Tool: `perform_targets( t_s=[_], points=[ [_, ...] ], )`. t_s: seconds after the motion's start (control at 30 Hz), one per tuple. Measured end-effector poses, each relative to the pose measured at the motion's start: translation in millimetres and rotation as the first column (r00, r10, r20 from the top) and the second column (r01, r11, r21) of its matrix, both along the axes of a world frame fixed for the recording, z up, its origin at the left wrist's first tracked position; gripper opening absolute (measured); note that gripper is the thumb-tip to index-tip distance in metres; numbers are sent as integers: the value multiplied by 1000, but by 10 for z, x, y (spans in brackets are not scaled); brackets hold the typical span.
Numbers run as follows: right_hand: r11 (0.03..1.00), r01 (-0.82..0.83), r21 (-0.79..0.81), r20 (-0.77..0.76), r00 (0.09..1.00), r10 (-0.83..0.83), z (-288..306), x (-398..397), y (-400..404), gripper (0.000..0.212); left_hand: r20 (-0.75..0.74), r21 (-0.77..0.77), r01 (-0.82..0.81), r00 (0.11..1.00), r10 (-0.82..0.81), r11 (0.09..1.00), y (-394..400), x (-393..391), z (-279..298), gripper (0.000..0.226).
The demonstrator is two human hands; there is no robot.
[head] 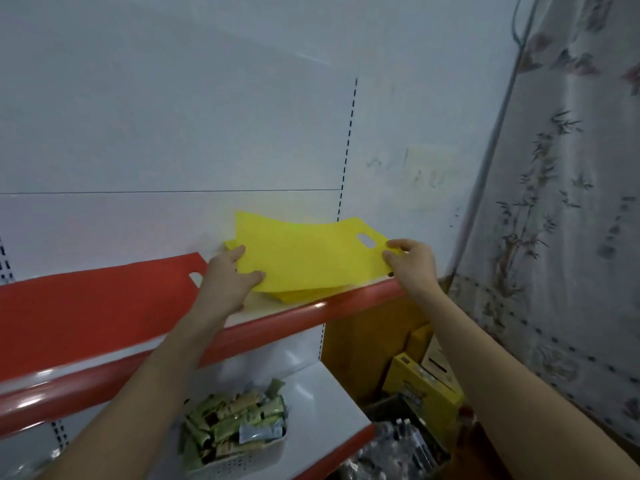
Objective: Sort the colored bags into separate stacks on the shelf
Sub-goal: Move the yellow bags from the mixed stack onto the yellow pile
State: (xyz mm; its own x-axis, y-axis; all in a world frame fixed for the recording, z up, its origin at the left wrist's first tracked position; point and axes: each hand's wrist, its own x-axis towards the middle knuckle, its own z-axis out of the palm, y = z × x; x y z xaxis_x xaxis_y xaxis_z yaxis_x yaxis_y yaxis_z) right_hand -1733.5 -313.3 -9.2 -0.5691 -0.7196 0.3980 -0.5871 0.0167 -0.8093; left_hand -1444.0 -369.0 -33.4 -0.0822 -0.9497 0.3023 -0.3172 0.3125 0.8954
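Note:
A yellow bag (311,252) with an oval handle cutout hovers just above a low stack of yellow bags (304,295) at the right end of the shelf (346,299). My left hand (230,275) pinches the bag's left edge, thumb on top. My right hand (410,263) pinches its right edge near the cutout. A stack of red bags (97,299) lies flat on the shelf to the left, its handle cutout beside my left wrist.
The shelf has a red front rail and a white back panel (173,133). On the lower shelf stands a white basket (239,459) of green packets. Yellow boxes (422,386) sit low right, and a flowered curtain (561,202) hangs at the right.

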Motion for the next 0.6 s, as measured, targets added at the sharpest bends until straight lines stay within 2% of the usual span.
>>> perform_targets(
  t_s=[0.17,0.3,0.47,0.53,0.6],
  points=[
    [991,-97,93,-125,986,108,-41,-204,-739,29,210,26,-140,969,132,990,-269,-120,-13,74],
    [966,-145,214,-282,938,203,-127,-400,-1110,34,403,97,-180,906,127,979,-316,-275,-24,74],
    [911,-114,395,-427,856,293,-193,-534,-1200,40,524,142,-258,839,149,955,-267,-374,-70,72],
    [931,-126,343,-484,826,289,-172,-563,-1150,37,595,141,-282,790,146,949,-246,-433,-46,77],
    [954,-222,200,-465,836,292,-113,-545,-1091,31,667,102,-326,724,179,940,-219,-506,-8,84]
  ],
)
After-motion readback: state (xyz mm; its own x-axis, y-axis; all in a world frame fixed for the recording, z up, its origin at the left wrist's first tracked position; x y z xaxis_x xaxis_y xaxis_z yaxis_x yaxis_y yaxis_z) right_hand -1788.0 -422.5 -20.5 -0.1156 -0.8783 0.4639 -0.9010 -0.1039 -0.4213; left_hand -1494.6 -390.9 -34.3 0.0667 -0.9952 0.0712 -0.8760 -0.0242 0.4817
